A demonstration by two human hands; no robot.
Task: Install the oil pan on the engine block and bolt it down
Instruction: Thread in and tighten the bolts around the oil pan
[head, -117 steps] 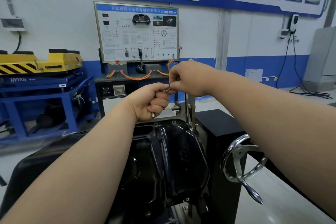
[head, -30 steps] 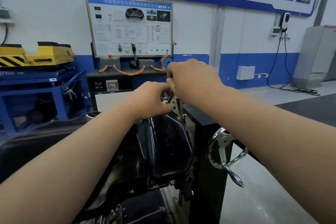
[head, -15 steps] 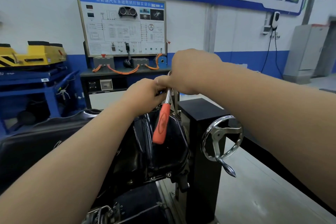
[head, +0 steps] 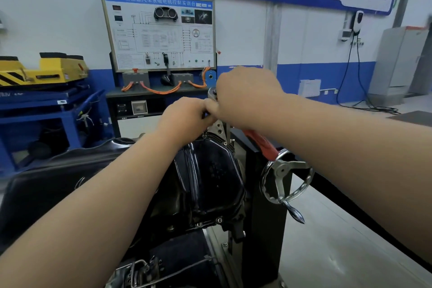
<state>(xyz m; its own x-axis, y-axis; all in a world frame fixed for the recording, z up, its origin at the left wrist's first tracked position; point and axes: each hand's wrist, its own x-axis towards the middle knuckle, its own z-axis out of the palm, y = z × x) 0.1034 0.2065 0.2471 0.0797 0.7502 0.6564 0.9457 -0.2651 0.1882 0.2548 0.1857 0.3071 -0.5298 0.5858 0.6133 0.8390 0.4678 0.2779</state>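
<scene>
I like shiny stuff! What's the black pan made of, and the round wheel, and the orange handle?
Pan: probably metal painted glossy black; lights reflect off its pressed ridges.
Wheel: bright, mirror-like metal, perhaps chrome-plated, with sharp glints.
Handle: looks like dull orange plastic or rubber with no shine; mostly hidden under the right arm, so that is a guess.

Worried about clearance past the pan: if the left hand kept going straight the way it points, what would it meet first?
The left hand points up and forward; its knuckles already touch the right hand at the ratchet head. It would likely press into those first; depth unclear.
</scene>
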